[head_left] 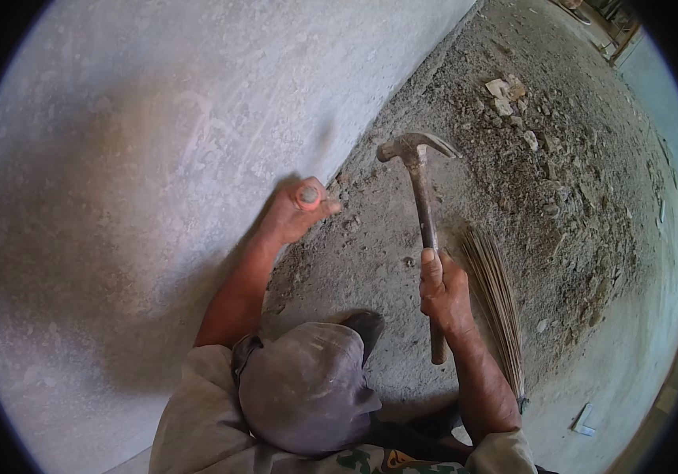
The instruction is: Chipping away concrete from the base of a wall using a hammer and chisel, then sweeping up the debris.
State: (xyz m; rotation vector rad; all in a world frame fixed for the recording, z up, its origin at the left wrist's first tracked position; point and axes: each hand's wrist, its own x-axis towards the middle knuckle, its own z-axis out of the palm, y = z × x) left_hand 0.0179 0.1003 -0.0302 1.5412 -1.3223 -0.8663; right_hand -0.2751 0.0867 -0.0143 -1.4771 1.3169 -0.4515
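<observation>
Clock taken about the centre of the view. Left hand (290, 220) at 10 o'clock, against the base of the wall, fingers curled around an upright orange-ringed tool (306, 195); its grey round end faces the camera, its lower end is hidden beneath the hand. Right hand (443, 296) at 4 o'clock, well apart from the left, wrapped firmly around the handle of a claw hammer (424, 193), thumb laid along the shaft, the butt of the handle emerging below the fist. Hammer head at about 1 o'clock, apart from the orange-ringed tool; striking face toward 9 o'clock, claw toward 3 to 4. Both hands bare, neither spread. Just beside the right forearm, at 4 o'clock, a stick broom (499, 304), its bristles fanning toward 11 o'clock. A dusty cap (303, 387) at 6 to 7 o'clock, a dark shoe (366, 330) partly visible beyond its edge. Pale wall (157, 142) fills the side from 7 to 12 o'clock, with a broad soft shadow on it. Grey rubble (568, 201) spreads over the floor (390, 272) from 1 to 4 o'clock, pale chunks (502, 93) lying near 2. Farther out, between 4 and 5 o'clock, a small white L-shaped piece (584, 426)
</observation>
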